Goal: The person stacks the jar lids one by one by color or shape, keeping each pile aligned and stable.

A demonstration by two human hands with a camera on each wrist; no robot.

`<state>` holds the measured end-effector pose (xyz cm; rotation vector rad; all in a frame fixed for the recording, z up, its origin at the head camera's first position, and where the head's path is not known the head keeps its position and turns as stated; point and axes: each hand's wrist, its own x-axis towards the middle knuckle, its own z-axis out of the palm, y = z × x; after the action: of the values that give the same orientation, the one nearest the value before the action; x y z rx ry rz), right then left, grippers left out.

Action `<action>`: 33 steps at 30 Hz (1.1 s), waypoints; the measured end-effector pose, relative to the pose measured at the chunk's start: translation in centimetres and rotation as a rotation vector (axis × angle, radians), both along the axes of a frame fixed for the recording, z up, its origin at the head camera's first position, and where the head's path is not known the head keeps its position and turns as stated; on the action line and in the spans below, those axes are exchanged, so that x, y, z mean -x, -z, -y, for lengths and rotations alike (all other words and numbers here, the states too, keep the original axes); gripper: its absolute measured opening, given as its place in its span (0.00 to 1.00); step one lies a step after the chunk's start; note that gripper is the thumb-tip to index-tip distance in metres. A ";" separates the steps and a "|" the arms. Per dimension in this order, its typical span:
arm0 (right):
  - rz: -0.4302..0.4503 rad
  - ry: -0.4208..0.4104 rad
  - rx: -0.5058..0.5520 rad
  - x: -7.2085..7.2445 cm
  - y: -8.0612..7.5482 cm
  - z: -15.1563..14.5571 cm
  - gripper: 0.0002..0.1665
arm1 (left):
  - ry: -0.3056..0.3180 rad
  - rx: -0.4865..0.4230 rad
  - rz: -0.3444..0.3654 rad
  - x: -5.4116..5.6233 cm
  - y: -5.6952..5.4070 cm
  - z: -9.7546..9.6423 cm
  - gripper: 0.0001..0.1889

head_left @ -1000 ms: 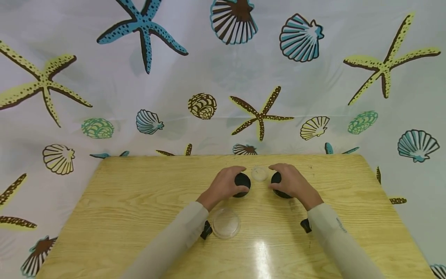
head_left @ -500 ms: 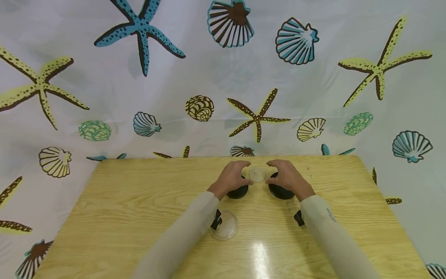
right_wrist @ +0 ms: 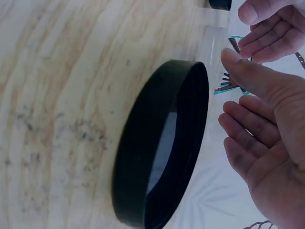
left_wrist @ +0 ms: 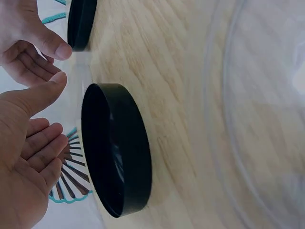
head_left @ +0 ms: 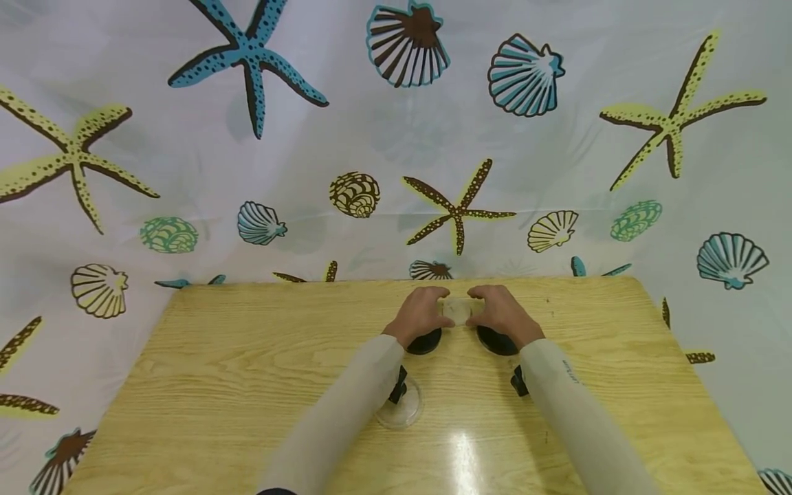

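Observation:
My left hand point(head_left: 422, 316) and right hand point(head_left: 502, 315) face each other near the table's far edge, one on each side of a small clear round container point(head_left: 458, 311). Their fingers are loosely bent around it, and the wrist views show no firm grip. Beneath the left hand point(left_wrist: 26, 148) lies a black round lid point(left_wrist: 136, 152), hollow side up. A second black lid point(right_wrist: 147, 148), also hollow side up, lies below the right hand point(right_wrist: 281, 143). In the head view the hands partly cover both lids.
A larger clear round dish point(head_left: 401, 407) lies nearer to me, partly under the left sleeve point(head_left: 346, 405). The wooden table point(head_left: 247, 357) ends at a white curtain point(head_left: 383, 137) printed with shells and starfish.
Both hands have left the two black lids, which now lie on the table. The hands have moved inward to either side of the small clear container.

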<state>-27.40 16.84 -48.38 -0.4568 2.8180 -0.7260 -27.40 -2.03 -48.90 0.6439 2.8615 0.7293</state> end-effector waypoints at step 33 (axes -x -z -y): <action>-0.059 -0.024 -0.033 0.0 0.9 0.3 0.28 | 0.006 -0.081 -0.037 0.0 2.1 -1.0 0.18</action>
<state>-27.44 16.55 -49.25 -0.5143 2.8689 -0.6715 -27.40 -1.08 -50.96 0.6831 2.8752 0.8453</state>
